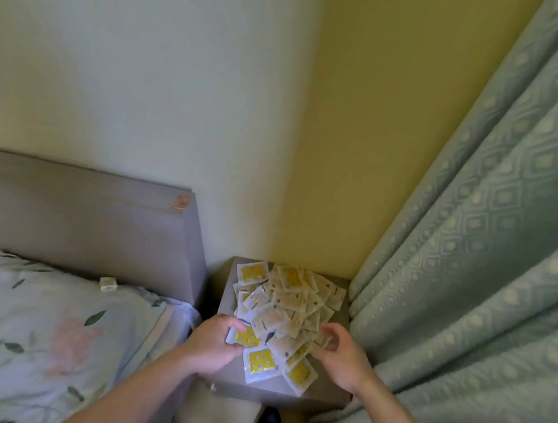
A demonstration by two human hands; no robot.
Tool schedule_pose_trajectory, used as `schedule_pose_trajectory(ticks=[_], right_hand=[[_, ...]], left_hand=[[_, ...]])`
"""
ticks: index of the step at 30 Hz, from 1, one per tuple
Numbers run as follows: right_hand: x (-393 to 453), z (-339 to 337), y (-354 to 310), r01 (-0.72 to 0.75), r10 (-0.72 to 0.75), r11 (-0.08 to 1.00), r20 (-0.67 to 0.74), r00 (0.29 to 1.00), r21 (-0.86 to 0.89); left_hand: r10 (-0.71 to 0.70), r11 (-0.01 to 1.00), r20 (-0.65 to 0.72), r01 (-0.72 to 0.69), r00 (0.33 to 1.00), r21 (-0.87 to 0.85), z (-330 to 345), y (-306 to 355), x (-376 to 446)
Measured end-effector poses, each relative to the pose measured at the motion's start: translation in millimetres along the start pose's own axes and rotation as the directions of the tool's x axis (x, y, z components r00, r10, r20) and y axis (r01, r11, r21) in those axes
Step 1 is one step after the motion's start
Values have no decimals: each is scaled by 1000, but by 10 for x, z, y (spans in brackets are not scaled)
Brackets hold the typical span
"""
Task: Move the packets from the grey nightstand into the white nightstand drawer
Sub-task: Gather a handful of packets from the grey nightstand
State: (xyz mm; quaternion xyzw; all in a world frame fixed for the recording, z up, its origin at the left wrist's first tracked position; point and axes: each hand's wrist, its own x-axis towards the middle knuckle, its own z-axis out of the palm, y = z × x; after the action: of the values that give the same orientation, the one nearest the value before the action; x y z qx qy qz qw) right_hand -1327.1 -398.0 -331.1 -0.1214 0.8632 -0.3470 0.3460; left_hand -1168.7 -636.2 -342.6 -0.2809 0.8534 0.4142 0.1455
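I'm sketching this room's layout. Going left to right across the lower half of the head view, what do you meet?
Floral pillow → grey headboard's end → left hand → pile of packets on the grey nightstand → right hand → green curtain.

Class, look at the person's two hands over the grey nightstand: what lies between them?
In the head view, overlapping packets on the grey nightstand fill the stretch between the left hand and right hand.
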Motion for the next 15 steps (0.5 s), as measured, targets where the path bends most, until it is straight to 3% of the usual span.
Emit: schedule_pose_trajectory(ticks=[9, 15], right_hand=[[1670, 123, 89, -167, 167, 986, 43, 985, -3], [2595, 558, 435, -246, 245, 969, -94, 965, 7]], left_hand=[[-141, 989, 54, 139, 989, 43, 229, -289, 1374], [-165, 984, 84, 158, 983, 79, 873, -660, 2367]])
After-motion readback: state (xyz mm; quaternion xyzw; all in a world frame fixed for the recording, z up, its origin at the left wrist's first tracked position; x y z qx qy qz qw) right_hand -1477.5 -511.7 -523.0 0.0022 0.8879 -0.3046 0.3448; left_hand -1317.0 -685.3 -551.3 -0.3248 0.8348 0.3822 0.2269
